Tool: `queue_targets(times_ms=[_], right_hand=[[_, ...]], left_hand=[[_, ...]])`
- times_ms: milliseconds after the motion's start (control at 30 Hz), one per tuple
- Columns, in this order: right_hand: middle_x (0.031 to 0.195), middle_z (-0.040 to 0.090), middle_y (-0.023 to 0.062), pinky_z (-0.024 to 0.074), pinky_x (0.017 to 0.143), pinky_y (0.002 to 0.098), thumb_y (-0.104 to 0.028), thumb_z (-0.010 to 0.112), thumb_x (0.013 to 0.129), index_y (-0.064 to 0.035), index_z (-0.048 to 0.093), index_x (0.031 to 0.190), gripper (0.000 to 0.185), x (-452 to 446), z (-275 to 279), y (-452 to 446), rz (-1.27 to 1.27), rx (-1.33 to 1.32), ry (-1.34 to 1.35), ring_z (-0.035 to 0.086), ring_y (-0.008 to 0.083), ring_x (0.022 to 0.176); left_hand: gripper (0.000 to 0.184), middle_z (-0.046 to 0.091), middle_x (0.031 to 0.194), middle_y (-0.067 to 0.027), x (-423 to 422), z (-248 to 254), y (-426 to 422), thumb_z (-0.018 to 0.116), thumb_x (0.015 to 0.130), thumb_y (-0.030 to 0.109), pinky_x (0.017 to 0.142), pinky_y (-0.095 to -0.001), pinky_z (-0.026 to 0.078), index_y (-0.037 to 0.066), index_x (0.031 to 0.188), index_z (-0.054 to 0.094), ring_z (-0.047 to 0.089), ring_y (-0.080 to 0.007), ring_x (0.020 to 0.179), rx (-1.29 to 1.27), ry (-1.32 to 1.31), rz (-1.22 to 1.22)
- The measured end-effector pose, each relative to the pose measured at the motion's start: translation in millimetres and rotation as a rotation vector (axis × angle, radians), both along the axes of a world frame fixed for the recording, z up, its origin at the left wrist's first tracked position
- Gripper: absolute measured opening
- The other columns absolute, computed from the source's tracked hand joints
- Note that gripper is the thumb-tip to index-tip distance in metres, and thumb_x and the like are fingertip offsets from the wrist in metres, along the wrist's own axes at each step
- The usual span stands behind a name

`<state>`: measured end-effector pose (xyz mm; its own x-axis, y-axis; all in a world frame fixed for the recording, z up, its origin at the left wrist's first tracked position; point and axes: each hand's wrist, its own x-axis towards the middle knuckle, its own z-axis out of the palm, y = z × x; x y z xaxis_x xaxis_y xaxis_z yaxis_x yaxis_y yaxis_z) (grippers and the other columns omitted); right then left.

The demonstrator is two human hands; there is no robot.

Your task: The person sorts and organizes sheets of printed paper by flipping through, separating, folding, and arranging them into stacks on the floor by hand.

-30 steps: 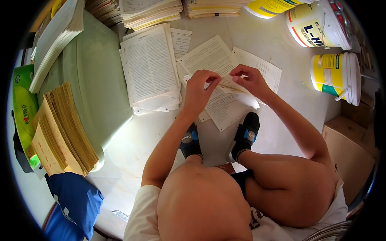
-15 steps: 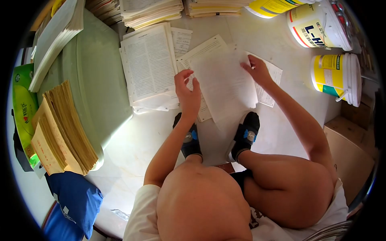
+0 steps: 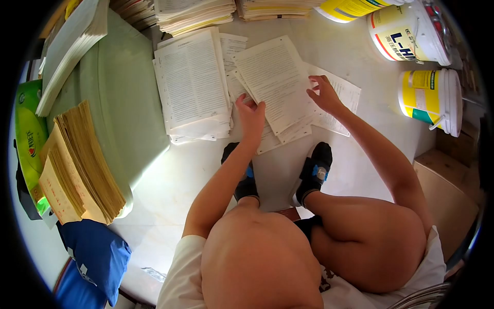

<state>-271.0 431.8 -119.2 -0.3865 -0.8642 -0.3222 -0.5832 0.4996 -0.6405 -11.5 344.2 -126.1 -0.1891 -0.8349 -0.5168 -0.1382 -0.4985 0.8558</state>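
Note:
A printed sheet (image 3: 275,77) lies on top of several overlapping papers on the floor in front of my feet. My left hand (image 3: 250,112) is at its lower left edge, with the thumb on or close to the edge and the fingers curled and apart. Just right of the sheet, my right hand (image 3: 324,93) hovers over another printed page (image 3: 340,95), its fingers apart and nothing between them. A neat pile of printed pages (image 3: 190,80) sits to the left of my left hand.
Thick paper stacks (image 3: 194,18) stand at the top. Yellow-and-white buckets (image 3: 424,95) are at the right, above a cardboard box (image 3: 445,190). On the left are a pale green case (image 3: 121,98) and brown bound papers (image 3: 95,159). My feet in dark slippers (image 3: 315,170) are below the sheets.
The blurred sheet between my hands has come down flat, its print now facing up. My left hand has shifted slightly right and down to its edge; my right hand has moved little.

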Motion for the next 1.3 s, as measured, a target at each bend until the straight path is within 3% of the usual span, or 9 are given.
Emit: queue_targets(times_ms=[200,267,367,433,533,833,1067,1167,1300], right_hand=[[0.136,0.056,0.0175,0.0551,0.093,0.0390,-0.026,0.073,0.098,-0.0026,0.053,0.141,0.053,-4.6,-1.2,5.9,-0.069,-0.017,-0.108,0.067,0.0289,0.111],[0.138,0.056,0.0178,0.0545,0.096,0.0388,-0.029,0.072,0.099,-0.0031,0.052,0.142,0.055,-4.9,1.2,5.0,-0.116,0.028,-0.121,0.066,0.0282,0.115],[0.142,0.055,0.0177,0.0524,0.102,0.0384,-0.032,0.074,0.099,-0.0045,0.049,0.145,0.059,-2.2,12.6,-1.0,-0.190,0.040,-0.167,0.063,0.0266,0.122],[0.143,0.056,0.0172,0.0510,0.105,0.0383,-0.031,0.075,0.098,-0.0054,0.048,0.146,0.061,9.1,35.9,-7.6,-0.215,0.012,-0.208,0.061,0.0258,0.126],[0.135,0.064,0.0088,0.0477,0.111,0.0378,-0.019,0.081,0.092,-0.0052,0.050,0.145,0.063,27.6,92.3,-30.1,-0.147,-0.164,-0.779,0.060,0.0233,0.129],[0.115,0.073,0.0075,0.0513,0.101,0.0314,0.000,0.064,0.091,-0.0048,0.067,0.112,0.021,41.0,166.5,-35.5,-0.008,-0.384,-0.837,0.066,0.0153,0.113],[0.112,0.073,0.0084,0.0519,0.097,0.0286,-0.004,0.065,0.096,-0.0050,0.067,0.108,0.012,50.4,115.0,-15.1,-0.096,-0.257,-0.624,0.067,0.0153,0.107],[0.110,0.073,0.0069,0.0515,0.095,0.0270,0.002,0.063,0.097,-0.0041,0.067,0.108,0.013,46.6,112.2,-16.2,-0.057,-0.293,-0.631,0.067,0.0137,0.107],[0.110,0.072,0.0039,0.0515,0.092,0.0267,-0.012,0.070,0.099,-0.0009,0.067,0.117,0.021,17.8,76.8,-16.5,-0.306,-0.337,-0.531,0.065,0.0116,0.101]], left_hand=[[0.035,0.069,0.104,-0.0140,2.3,-16.4,-10.4,0.060,0.103,0.013,0.089,-0.0324,0.051,-0.005,0.132,0.054,0.066,-0.0215,0.098,-0.171,-0.197,-0.370],[0.029,0.069,0.085,-0.0227,8.1,33.4,-14.2,0.055,0.104,0.010,0.075,-0.0441,0.052,-0.005,0.129,0.055,0.066,-0.0421,0.080,-0.322,-0.337,-0.364],[0.028,0.069,0.081,-0.0211,33.8,57.3,-22.6,0.054,0.104,0.006,0.071,-0.0427,0.051,-0.005,0.129,0.056,0.066,-0.0399,0.074,-0.449,-0.290,-0.329],[0.027,0.070,0.084,-0.0216,49.2,70.6,-23.4,0.054,0.104,0.005,0.072,-0.0411,0.051,-0.005,0.129,0.057,0.066,-0.0373,0.076,-0.527,-0.201,-0.285],[0.026,0.071,0.092,-0.0209,64.4,104.0,-19.1,0.055,0.102,0.002,0.076,-0.0378,0.052,-0.005,0.127,0.058,0.068,-0.0325,0.081,-0.613,-0.097,-0.269],[0.053,0.069,0.115,-0.0140,56.9,144.5,-10.9,0.074,0.083,-0.003,0.094,-0.0335,0.052,0.002,0.130,0.050,0.068,-0.0238,0.105,-0.879,0.153,-0.247],[0.056,0.064,0.117,-0.0095,46.2,87.5,-7.1,0.077,0.088,-0.002,0.095,-0.0333,0.053,0.006,0.136,0.048,0.063,-0.0206,0.109,-0.449,0.180,-0.329],[0.058,0.062,0.123,-0.0103,46.4,72.8,-4.4,0.081,0.087,0.002,0.103,-0.0370,0.051,0.004,0.135,0.049,0.060,-0.0220,0.115,-0.575,0.066,-0.384],[0.055,0.058,0.127,-0.0115,54.7,42.2,13.1,0.079,0.092,0.011,0.109,-0.0398,0.046,0.002,0.137,0.049,0.056,-0.0230,0.121,-0.586,-0.033,-0.271]])
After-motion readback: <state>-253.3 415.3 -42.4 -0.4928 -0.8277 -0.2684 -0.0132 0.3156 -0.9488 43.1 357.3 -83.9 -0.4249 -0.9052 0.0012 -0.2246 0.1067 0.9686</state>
